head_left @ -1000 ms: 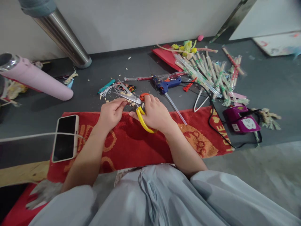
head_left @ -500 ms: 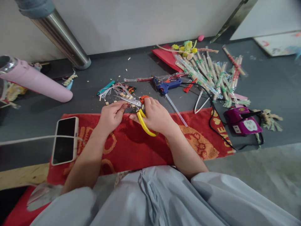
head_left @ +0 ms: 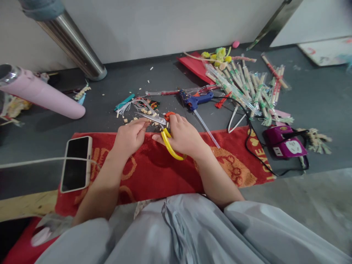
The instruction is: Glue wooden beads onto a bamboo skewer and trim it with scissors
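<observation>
From the head view I see my right hand (head_left: 184, 137) wrapped around the yellow handles of the scissors (head_left: 162, 128), fingers closed through the loops, blades part open and pointing left over the far edge of the red towel (head_left: 154, 172). My left hand (head_left: 130, 136) sits just beside the blades, its fingers pinched narrow on something too small for me to make out. Scraps (head_left: 137, 112) litter the dark floor (head_left: 110, 88) just past the blades. A phone (head_left: 76, 163) lies on the towel's left end. A blue glue gun (head_left: 196, 99) lies beyond the right hand, with a pile of sticks (head_left: 244, 88) toward the far right.
</observation>
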`<move>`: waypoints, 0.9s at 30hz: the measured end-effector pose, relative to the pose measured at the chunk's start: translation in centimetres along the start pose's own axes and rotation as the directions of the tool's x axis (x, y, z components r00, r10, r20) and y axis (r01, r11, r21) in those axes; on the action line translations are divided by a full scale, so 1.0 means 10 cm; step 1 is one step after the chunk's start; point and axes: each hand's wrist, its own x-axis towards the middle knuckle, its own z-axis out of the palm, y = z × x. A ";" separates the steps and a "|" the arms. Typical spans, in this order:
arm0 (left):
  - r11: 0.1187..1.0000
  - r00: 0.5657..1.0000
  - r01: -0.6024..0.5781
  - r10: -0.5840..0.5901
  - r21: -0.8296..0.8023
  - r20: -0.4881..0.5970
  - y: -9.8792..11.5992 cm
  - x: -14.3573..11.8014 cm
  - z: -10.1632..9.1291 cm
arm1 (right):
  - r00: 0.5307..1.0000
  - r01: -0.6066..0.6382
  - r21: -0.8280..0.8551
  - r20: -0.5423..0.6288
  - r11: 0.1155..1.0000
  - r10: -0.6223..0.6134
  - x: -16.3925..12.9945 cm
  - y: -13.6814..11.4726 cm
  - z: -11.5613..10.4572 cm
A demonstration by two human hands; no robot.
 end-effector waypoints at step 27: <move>0.999 0.999 0.005 -0.003 0.033 -0.048 -0.03 -0.01 0.03 | 0.988 -0.152 -0.033 0.035 0.988 0.153 0.03 -0.10 0.01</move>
